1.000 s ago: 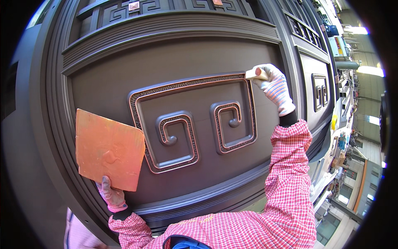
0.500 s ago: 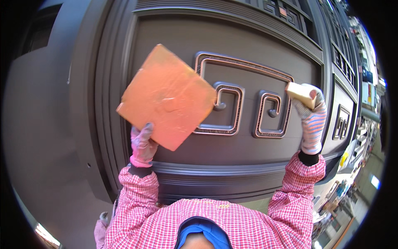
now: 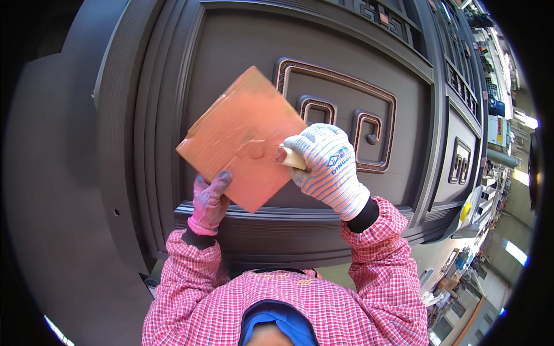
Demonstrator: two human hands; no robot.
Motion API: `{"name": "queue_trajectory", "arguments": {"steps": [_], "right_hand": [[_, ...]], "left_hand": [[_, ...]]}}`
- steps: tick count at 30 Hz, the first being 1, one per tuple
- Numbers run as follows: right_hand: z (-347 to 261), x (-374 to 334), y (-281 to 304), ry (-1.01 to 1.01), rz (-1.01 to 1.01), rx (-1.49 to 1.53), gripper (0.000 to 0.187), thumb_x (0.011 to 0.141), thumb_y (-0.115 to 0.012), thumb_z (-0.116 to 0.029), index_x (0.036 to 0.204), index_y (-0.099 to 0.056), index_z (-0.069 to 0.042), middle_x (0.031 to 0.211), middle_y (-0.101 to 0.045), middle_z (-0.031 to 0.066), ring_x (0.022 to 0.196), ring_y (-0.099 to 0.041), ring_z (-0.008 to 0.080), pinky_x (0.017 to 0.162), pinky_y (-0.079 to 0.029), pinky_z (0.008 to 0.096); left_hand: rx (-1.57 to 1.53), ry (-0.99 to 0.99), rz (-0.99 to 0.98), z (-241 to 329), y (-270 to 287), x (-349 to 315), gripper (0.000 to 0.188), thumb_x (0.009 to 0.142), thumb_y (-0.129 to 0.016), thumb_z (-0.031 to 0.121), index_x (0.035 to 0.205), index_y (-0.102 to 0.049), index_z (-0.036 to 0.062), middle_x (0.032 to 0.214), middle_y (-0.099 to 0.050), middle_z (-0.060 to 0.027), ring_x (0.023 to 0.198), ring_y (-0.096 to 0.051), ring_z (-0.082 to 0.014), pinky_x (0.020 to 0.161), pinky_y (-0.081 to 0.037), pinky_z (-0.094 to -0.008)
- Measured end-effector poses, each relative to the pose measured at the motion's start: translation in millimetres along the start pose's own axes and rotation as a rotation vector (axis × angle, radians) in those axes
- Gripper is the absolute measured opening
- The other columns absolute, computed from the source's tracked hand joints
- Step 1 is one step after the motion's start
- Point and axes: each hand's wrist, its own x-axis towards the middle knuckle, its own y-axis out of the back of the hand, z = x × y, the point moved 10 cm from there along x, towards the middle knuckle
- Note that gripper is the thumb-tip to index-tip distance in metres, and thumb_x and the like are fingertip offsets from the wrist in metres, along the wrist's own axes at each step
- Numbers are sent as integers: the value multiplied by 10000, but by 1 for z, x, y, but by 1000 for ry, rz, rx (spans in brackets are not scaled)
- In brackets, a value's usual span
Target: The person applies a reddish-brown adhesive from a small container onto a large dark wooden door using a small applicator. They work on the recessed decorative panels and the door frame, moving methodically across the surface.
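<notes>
My left hand (image 3: 209, 202), in a paint-smudged pink glove, grips the lower corner of a square board (image 3: 231, 135) coated in orange-copper paint, thumb on its face. My right hand (image 3: 329, 164), in a white-and-blue striped glove, is closed round a small cream block (image 3: 292, 158), perhaps a sponge, with a reddish-brown end. That block is in front of the board's right part; whether they touch I cannot tell. Behind stands a dark grey panel (image 3: 242, 40) with raised scroll mouldings (image 3: 375, 95) edged in copper. The board and right hand hide part of the scrolls.
Ribbed dark framing (image 3: 156, 115) runs up the panel's left side, and a ledge (image 3: 277, 212) crosses below it. A similar panel (image 3: 447, 179) continues to the right. Farther right lies a cluttered workshop with shelves, lamps and a grey pipe (image 3: 502, 159).
My right hand has moved left with the cream block, from the scroll's right edge to the board. The board has shifted slightly right in my left hand.
</notes>
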Motion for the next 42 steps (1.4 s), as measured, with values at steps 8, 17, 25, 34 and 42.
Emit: {"name": "queue_trajectory", "arguments": {"steps": [8, 17, 25, 34, 42], "right_hand": [[16, -11, 12, 30, 105, 150, 304, 637, -788, -122, 906, -648, -138, 795, -625, 78, 764, -626, 306, 816, -503, 420], [116, -41, 20, -351, 308, 224, 236, 713, -794, -47, 925, -691, -57, 811, -652, 127, 732, -635, 308, 700, -512, 373], [112, -7, -5, -216, 207, 141, 253, 677, -795, -75, 910, -704, -105, 827, -667, 103, 774, -640, 307, 743, -525, 395], [106, 7, -19, -99, 110, 36, 295, 638, -774, -71, 918, -709, -134, 844, -676, 73, 792, -630, 291, 802, -503, 396], [101, 6, -20, -60, 98, -7, 355, 619, -793, -83, 958, -703, -140, 857, -676, 60, 834, -638, 297, 913, -477, 418]], "left_hand": [[158, -97, 51, -5, 45, -7, 505, 893, -710, 114, 1352, -508, 54, 1248, -626, -68, 1131, -626, -200, 941, -534, -360], [78, -122, 141, 22, 57, -1, 626, 896, -716, 180, 1439, -419, 88, 1359, -545, -82, 1217, -576, -240, 1002, -510, -391], [104, -145, 174, 22, 63, 2, 656, 890, -708, 184, 1456, -394, 72, 1391, -522, -92, 1239, -559, -243, 1025, -489, -397], [104, -155, 171, 20, 67, 2, 644, 890, -683, 158, 1462, -401, 64, 1406, -508, -116, 1260, -543, -263, 1038, -483, -425], [112, -150, 177, 22, 64, 1, 646, 895, -686, 174, 1462, -399, 61, 1400, -510, -116, 1252, -548, -263, 1033, -484, -418]]}}
